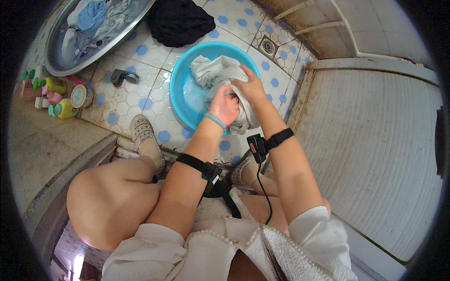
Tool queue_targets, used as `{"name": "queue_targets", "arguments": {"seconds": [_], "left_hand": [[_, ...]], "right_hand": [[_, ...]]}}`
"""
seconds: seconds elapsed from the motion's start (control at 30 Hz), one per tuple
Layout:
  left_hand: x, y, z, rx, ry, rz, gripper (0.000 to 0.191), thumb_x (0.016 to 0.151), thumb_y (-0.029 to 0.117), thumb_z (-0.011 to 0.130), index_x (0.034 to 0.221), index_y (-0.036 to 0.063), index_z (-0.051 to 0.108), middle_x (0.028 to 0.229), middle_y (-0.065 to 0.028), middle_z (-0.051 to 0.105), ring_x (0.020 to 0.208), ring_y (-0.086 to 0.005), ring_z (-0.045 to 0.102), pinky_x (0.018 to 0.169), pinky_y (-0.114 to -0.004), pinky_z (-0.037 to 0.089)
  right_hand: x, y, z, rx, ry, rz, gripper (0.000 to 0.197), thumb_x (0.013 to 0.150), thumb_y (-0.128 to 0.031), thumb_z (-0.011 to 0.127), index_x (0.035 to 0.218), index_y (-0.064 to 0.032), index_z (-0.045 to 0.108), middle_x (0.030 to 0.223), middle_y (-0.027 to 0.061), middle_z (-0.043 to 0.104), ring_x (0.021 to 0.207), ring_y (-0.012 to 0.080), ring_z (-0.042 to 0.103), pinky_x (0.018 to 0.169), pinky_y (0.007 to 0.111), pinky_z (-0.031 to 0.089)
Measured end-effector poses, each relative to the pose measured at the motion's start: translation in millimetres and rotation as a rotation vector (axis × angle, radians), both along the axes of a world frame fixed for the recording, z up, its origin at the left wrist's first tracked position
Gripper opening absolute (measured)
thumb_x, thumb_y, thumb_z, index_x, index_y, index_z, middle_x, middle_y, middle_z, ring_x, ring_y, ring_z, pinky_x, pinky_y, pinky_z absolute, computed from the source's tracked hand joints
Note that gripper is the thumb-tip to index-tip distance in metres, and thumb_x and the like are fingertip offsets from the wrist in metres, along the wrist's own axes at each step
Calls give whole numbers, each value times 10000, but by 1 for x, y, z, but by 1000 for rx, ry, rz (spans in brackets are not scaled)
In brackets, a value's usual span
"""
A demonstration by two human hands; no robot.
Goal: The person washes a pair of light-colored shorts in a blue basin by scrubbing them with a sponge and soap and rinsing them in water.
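Both hands grip a wet, light grey cloth garment (pixel 214 70) over a round blue plastic basin (pixel 177 102) on the tiled floor. My left hand (pixel 225 105), with a pale bangle at its wrist, is closed on the bunched fabric near the basin's middle. Above and to the right, my right hand (pixel 249 84) holds a fold of the same garment. Part of the cloth hangs by the basin's near right rim. Cloudy, sudsy water shows in the basin's left part. Some fingertips are hidden in the folds.
A large metal tub (pixel 105 52) with soaking clothes stands at upper left, a black cloth heap (pixel 179 23) beside it. Pump bottles (pixel 66 108), a round tub (pixel 81 96) and a black caster-like object (pixel 123 77) are at left. A floor drain (pixel 268 46) and a ribbed door panel (pixel 365 147) lie right.
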State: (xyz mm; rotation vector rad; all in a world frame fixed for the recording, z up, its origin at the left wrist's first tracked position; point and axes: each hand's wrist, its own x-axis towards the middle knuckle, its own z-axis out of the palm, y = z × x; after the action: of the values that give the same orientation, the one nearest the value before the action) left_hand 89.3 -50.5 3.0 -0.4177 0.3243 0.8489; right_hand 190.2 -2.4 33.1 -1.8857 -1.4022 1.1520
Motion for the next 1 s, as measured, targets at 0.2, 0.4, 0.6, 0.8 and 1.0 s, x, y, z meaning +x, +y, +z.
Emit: {"name": "queue_targets", "arguments": {"seconds": [0.2,0.4,0.6,0.8,1.0], "left_hand": [[-34,16,10,-3,-3,36,576,788,520,479,1151,74,454,1114,-87,513,1027,-243,489,886,-388,386],[-2,12,-4,190,39,159,300,854,284,453,1063,83,531,1004,-65,573,886,-187,565,793,-334,467],[-22,8,14,210,114,199,244,866,297,404,960,112,532,905,-41,564,816,-179,557,727,-322,460],[-13,19,35,265,353,19,331,853,335,457,1046,72,513,998,-29,560,889,-159,557,767,-276,456],[-8,14,-7,887,1380,-593,403,783,312,517,1039,2,537,1019,-159,569,918,-265,558,778,-357,438]], "right_hand": [[-27,-70,42,295,-246,394,279,673,-301,662,852,-91,620,853,106,615,762,256,599,669,317,466],[-22,-24,50,394,-146,207,176,690,-217,647,641,-60,584,665,68,576,585,230,552,529,310,422],[-60,-37,42,704,-161,171,217,706,-181,601,544,-57,530,561,62,498,537,255,486,585,358,391],[-21,-10,40,184,-53,-19,343,823,-378,504,833,-40,560,717,125,582,659,239,565,673,378,412],[-4,-22,5,-116,-112,344,733,792,-523,438,1295,-20,262,1242,219,391,1161,301,375,954,337,296]]}}
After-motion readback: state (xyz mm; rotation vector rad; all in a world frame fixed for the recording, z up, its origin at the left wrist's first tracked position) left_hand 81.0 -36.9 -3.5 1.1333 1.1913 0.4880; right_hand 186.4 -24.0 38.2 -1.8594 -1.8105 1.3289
